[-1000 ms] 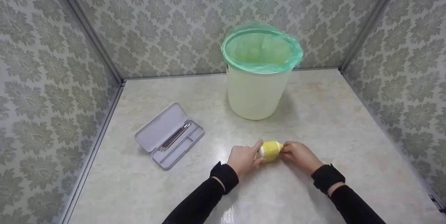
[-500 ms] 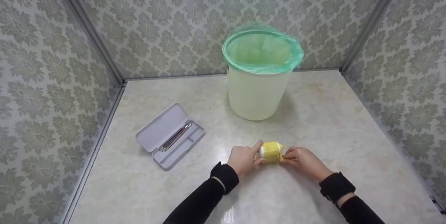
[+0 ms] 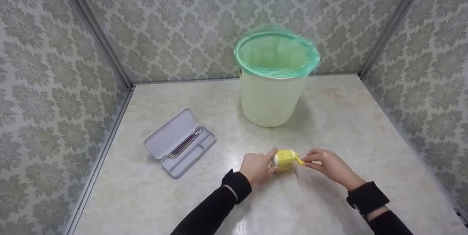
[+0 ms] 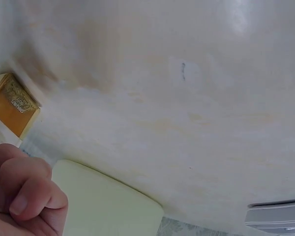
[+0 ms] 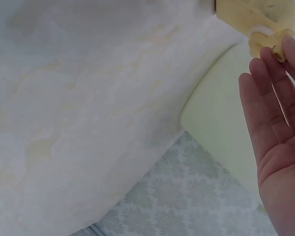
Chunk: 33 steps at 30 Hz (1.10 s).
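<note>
A yellow hand-crank pencil sharpener [image 3: 284, 159] with a white band lies on its side, low over the table, in the head view. Round its left end my left hand [image 3: 255, 167] grips it, hiding that end. At the other end, my right hand [image 3: 331, 167] pinches the small yellow crank handle [image 3: 299, 160] between thumb and fingertips. The right wrist view shows the crank's knob [image 5: 278, 53] at the fingertips, the remaining fingers stretched out. Curled fingers [image 4: 32, 189] of the left hand appear in the left wrist view below the sharpener's printed side [image 4: 18, 104].
A pale bin [image 3: 270, 99] with a green liner [image 3: 310, 57] stands behind the hands. To the left lies an open grey pencil case [image 3: 170, 136] holding several dark pencils [image 3: 185, 143]. Patterned panels [image 3: 201, 26] wall the table [image 3: 120, 191] at the back and sides.
My right hand has shifted to the right, and the crank handle has swung round to a different angle. The left hand keeps its hold on the sharpener in the same place.
</note>
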Each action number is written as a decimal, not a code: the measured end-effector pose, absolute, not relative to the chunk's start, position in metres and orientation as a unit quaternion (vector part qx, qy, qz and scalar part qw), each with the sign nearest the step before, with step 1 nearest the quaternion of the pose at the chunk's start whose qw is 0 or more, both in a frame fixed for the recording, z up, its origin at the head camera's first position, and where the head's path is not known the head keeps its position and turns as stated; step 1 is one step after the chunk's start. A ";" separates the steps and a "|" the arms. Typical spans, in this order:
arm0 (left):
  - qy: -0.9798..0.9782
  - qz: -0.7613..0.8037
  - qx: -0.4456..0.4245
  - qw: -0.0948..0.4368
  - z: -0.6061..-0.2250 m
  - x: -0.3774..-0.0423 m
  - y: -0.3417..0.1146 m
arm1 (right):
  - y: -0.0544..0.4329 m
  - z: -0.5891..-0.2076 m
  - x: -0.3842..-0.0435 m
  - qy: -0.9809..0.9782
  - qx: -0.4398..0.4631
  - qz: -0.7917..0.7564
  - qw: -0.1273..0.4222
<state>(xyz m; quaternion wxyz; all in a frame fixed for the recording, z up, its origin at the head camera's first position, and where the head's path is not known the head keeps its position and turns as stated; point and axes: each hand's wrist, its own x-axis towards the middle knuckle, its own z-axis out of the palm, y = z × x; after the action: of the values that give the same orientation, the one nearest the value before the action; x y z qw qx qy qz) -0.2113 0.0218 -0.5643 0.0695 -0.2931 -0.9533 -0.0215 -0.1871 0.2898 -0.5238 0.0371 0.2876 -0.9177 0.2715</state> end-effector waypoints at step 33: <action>-0.949 -0.009 -0.295 0.112 -0.568 -0.211 0.020 | 0.262 -0.546 -0.250 -0.941 0.244 0.207 0.104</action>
<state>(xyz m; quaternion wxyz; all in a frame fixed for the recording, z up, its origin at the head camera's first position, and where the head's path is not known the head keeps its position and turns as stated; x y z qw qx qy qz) -0.2108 0.0195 -0.5682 0.1116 -0.2952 -0.9489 -0.0090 -0.2496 0.2621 -0.5458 0.1043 0.2444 -0.9415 0.2074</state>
